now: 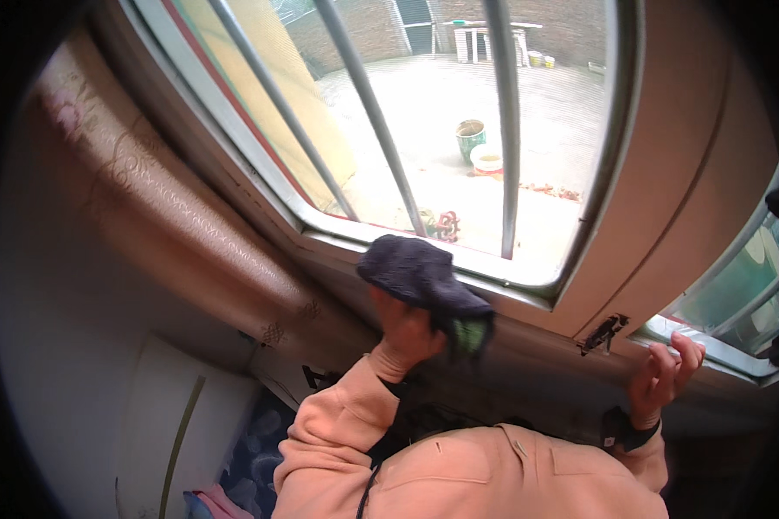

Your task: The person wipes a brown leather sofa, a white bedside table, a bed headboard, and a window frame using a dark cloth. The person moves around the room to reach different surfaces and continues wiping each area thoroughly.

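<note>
My left hand holds a dark purple-grey cloth with a green patch showing on its hanging end. The cloth lies over the fingers and hides most of them. It is at the lower edge of a window frame, left of the middle; whether it presses on the frame I cannot tell. My right hand is raised, empty, with loosely bent fingers apart. Those fingertips are beside the lower frame of a second window, and contact is unclear. A worn dark latch sits on the post between the windows.
Metal bars stand behind the main pane. A patterned curtain hangs along the left side. Outside are a green bucket and a white bucket. Pink fabric lies at the lower left.
</note>
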The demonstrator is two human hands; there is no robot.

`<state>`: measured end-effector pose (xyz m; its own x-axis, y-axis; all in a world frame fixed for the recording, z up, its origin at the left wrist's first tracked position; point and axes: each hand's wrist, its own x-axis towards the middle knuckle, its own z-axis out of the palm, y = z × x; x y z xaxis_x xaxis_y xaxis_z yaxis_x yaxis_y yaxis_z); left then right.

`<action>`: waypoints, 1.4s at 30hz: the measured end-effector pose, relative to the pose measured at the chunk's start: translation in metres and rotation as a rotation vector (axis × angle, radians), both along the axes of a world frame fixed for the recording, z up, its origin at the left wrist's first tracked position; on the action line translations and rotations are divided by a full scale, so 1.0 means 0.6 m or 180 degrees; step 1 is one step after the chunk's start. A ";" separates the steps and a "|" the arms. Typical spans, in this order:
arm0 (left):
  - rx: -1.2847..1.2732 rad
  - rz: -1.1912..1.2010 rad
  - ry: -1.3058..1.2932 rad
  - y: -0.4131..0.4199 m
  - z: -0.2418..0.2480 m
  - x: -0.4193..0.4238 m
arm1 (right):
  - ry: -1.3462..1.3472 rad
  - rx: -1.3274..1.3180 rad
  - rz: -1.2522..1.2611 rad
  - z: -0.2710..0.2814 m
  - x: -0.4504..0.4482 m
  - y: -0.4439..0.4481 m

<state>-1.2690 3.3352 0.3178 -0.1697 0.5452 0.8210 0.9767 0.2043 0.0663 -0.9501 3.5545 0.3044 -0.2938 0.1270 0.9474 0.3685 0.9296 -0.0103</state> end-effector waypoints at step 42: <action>0.0243 -0.0231 -0.0890 -0.164 -0.042 -0.061 | -0.0176 -0.0805 -0.0345 0.014 0.009 -0.059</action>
<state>-1.3059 3.2367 0.2927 -0.3580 0.5026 0.7869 0.9302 0.1185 0.3474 -0.9448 3.5193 0.3130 -0.3160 0.3909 0.8645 0.4722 0.8551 -0.2141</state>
